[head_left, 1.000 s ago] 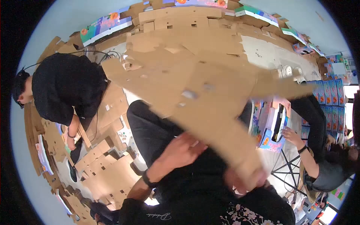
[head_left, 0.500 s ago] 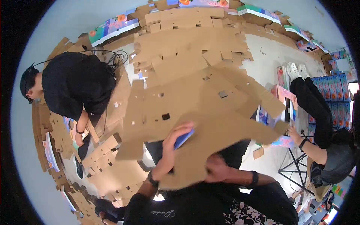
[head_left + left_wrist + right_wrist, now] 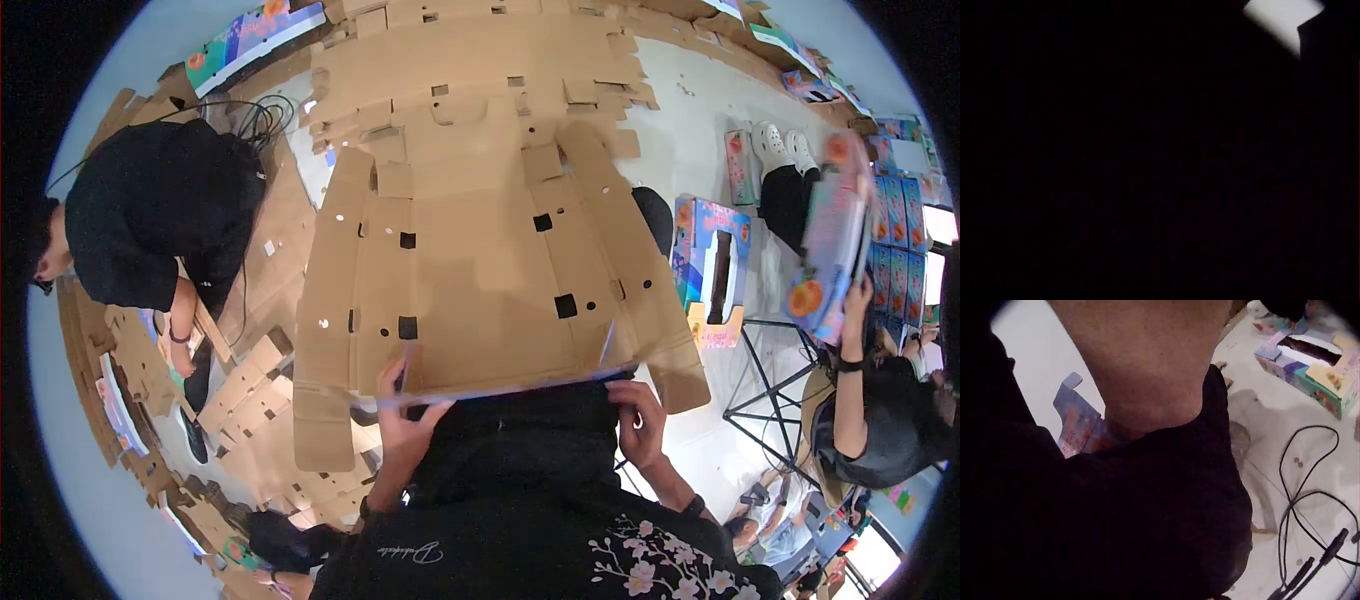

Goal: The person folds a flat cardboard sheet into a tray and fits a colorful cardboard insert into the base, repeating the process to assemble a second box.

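Left hand (image 3: pixel 407 432) pinches cardboard (image 3: pixel 480 285) edge | right hand (image 3: pixel 643 425) near corner, grip unclear | we should support both ends evenly

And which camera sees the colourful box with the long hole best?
The head view: the box is whole there, its hole plain. The right wrist view puts it at the top-right edge; the left is nearly black with no box.

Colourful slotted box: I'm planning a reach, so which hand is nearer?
Right. The right hand is left of the box and nearer the body; the left hand is farther left.
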Available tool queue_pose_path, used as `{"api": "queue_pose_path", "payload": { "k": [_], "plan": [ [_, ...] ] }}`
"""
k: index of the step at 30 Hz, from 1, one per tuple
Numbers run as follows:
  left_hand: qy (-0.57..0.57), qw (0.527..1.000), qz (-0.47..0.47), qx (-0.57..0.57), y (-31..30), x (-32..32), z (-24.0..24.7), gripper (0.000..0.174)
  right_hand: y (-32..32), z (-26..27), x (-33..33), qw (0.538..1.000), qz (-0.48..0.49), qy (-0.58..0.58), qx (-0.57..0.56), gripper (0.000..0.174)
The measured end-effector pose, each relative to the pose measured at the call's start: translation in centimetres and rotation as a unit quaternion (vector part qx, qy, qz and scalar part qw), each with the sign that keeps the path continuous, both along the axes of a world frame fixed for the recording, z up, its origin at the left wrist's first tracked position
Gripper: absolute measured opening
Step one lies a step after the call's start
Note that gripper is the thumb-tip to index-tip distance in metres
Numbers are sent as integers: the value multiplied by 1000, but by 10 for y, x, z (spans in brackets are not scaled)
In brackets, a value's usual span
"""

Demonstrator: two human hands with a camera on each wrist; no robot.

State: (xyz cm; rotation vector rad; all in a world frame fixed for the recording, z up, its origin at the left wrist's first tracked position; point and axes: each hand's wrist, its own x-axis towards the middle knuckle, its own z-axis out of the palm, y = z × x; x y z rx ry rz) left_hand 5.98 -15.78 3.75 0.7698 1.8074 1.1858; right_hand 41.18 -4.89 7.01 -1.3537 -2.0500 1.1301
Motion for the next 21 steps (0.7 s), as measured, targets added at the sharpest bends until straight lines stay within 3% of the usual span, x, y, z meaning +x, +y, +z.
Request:
{"api": "queue_pose_path", "payload": {
  "k": [2,4,7,9,10,11,14,15,17,20,21],
  "plan": [
    [-67,997,28,-4,4,1,-2,84,0,6,0,999,37,-1,31,26],
    [-32,999,9,3,9,-1,-3,81,-10,10,0,995,52,-29,77,27],
    [-33,999,-19,36,8,-10,-4,80,-26,-16,41,994,70,-67,51,31],
    [-46,997,-28,55,11,-14,-10,80,-15,-47,59,987,-66,-130,-67,28],
    [-48,997,-30,54,10,-14,-11,81,-3,-89,94,978,40,-172,109,31],
    [-51,997,-34,49,7,-13,-10,81,5,-109,106,964,-171,86,-186,38],
    [3,997,-64,37,6,-17,0,76,88,-11,14,979,-107,150,-88,85],
    [9,997,-72,34,3,-20,-1,73,97,-17,17,950,-95,231,-187,97],
    [25,996,-87,23,-11,-29,-4,66,110,-8,-4,960,-71,202,-182,97],
    [-126,984,-83,95,-29,-36,5,54,115,3,-26,979,-11,150,-140,96],
    [-158,979,-98,85,-53,-52,-13,53,115,2,-29,979,-5,150,-140,95]
  ]
}}
